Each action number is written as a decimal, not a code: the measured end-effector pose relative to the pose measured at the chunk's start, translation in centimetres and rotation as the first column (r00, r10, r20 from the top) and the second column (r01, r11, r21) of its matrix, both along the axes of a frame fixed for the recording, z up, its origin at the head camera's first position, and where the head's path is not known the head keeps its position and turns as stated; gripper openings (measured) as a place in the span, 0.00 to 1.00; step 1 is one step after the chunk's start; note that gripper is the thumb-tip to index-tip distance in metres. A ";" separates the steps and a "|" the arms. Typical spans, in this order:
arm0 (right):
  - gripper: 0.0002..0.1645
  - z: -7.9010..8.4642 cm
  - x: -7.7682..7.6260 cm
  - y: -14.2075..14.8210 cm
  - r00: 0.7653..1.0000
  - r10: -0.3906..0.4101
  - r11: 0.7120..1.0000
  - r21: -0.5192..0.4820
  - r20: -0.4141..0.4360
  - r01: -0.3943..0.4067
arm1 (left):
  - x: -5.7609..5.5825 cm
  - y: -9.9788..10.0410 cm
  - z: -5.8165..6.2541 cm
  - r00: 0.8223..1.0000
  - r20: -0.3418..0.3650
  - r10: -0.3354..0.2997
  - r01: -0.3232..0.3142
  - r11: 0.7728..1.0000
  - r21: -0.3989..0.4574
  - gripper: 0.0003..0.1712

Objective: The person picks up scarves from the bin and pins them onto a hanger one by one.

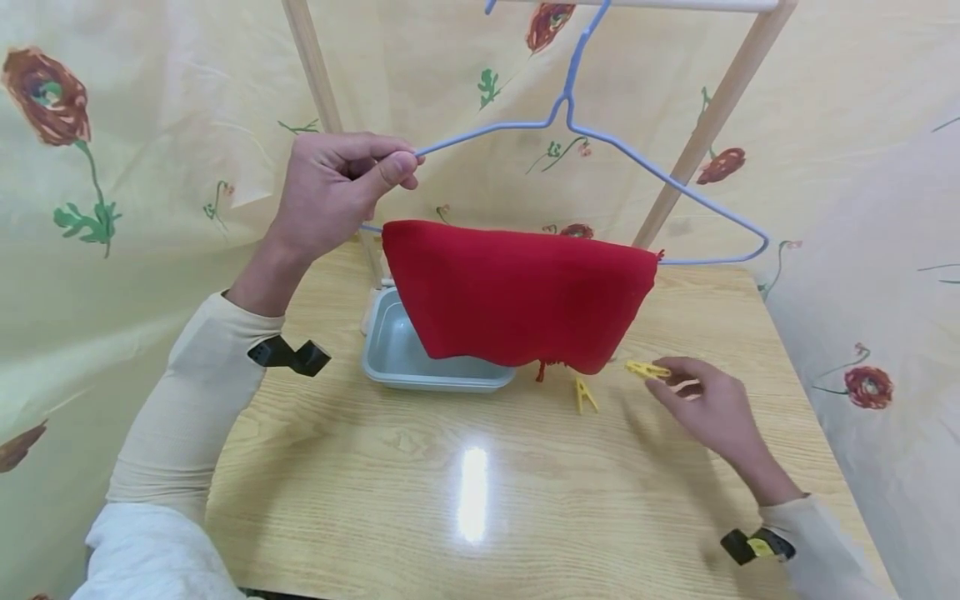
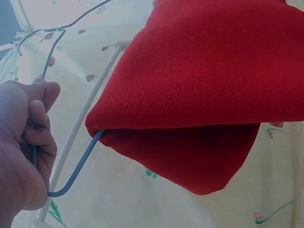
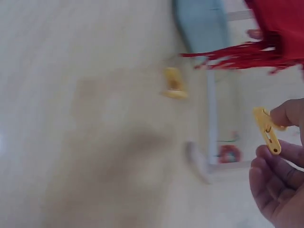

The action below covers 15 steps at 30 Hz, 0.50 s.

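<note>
A blue wire hanger [image 1: 701, 200] hangs from the rack's rail, and my left hand [image 1: 337, 187] grips its left shoulder near the end. Draped over the hanger's lower bar is a red cloth [image 1: 517, 292] with fringe along its edge; the left wrist view shows its fold around the bar. My right hand [image 1: 701, 404] pinches a yellow clothespin [image 1: 647, 369] between thumb and fingers, low and to the right of the cloth. Another yellow clothespin [image 1: 583, 396] lies on the table just below the cloth's fringed corner.
A pale blue basin [image 1: 442, 382] sits on the wooden table [image 1: 390, 475], partly hidden behind the cloth. The rack's wooden posts [image 1: 712, 121] rise on both sides, with a white rail [image 1: 690, 5] across the top. Flower-patterned fabric [image 1: 150, 217] surrounds the table.
</note>
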State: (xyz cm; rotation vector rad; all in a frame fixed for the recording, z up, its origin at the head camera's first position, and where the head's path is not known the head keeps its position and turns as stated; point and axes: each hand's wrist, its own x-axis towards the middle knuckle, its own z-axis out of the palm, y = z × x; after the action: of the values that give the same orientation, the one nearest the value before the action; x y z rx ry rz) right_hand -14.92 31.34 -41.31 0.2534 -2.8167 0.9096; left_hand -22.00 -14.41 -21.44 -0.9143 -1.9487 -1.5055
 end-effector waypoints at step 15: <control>0.27 12.3 0.6 -0.5 0.925 0.204 0.941 -0.197 -0.321 -0.276 | -0.5 0.0 0.2 1.000 0.022 0.013 -0.012 0.999 -0.033 0.06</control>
State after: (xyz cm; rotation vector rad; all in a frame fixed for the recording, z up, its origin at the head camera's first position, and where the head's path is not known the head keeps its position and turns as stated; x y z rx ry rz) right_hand -14.29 30.80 -29.02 0.6572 -2.4072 1.1435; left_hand -22.46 -14.38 -21.28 -0.9016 -1.9966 -1.4869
